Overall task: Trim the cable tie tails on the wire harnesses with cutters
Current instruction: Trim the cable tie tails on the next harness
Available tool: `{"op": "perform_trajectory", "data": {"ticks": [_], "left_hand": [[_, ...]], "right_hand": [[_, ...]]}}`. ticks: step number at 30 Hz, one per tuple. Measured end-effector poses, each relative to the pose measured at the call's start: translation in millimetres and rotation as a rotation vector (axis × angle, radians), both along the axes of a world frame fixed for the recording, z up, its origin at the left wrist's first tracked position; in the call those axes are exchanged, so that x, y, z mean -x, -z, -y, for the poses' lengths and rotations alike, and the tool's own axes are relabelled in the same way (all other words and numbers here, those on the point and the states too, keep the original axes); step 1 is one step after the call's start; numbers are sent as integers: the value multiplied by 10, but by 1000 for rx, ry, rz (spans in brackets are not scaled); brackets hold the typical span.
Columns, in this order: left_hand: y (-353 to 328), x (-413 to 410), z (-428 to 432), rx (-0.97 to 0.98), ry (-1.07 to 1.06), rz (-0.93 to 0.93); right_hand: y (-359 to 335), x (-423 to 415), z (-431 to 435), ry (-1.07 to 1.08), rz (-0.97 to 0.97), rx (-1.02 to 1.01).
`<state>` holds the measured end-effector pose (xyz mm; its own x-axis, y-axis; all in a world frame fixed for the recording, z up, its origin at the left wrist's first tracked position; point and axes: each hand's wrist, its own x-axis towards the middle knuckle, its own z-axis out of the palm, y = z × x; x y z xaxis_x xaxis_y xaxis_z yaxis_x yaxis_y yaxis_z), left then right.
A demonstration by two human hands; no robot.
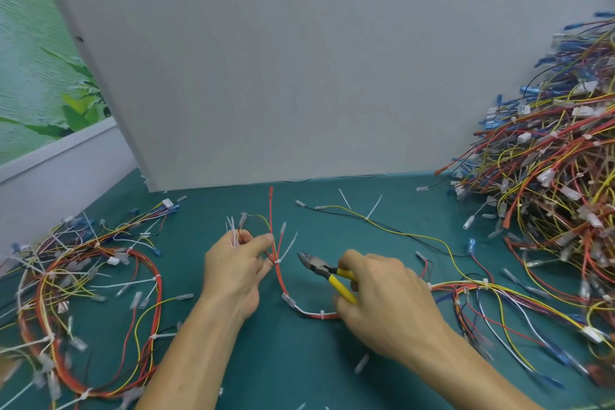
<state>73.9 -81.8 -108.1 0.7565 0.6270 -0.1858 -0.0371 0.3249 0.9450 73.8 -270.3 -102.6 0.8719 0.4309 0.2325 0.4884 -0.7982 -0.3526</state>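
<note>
Near the middle of the green bench [299, 359], the left hand [238, 268] pinches the red wire harness [280, 280] between thumb and fingertips, just above a white cable tie whose tail [287, 248] juts up and to the right. The same hand's curled fingers also clutch a small sheaf of loose tie tails [234, 232]. The right hand [382, 296] wraps round the yellow handles of the diagonal cutters [327, 273]. Their jaws are parted a little, pointing at the tie and just short of it.

The main risk is probably a nick in the red insulation: the tail springs straight off the wires, so a cut taken too low or at an angle could catch a conductor. The left fingertips sit close to the tie, and a hurried closing of the blades could reach them. A cut taken too high would leave a sharp stub. The freed tail may also fly off among the harnesses coiled at the left edge [83, 293] or the big heap at the right edge [549, 193]. The sheaf already in hand may loosen the pinch and let the wires twist as the blades close
</note>
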Motion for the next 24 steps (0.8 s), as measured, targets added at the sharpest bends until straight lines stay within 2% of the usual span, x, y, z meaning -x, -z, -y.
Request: {"op": "perform_trajectory", "data": {"ticks": [11, 24], "left_hand": [[-32, -14, 25, 175, 45, 12], [-48, -7, 71, 231, 87, 32]], "right_hand": [[141, 51, -101, -12, -2, 7], [255, -5, -120, 30, 40, -16]]}}
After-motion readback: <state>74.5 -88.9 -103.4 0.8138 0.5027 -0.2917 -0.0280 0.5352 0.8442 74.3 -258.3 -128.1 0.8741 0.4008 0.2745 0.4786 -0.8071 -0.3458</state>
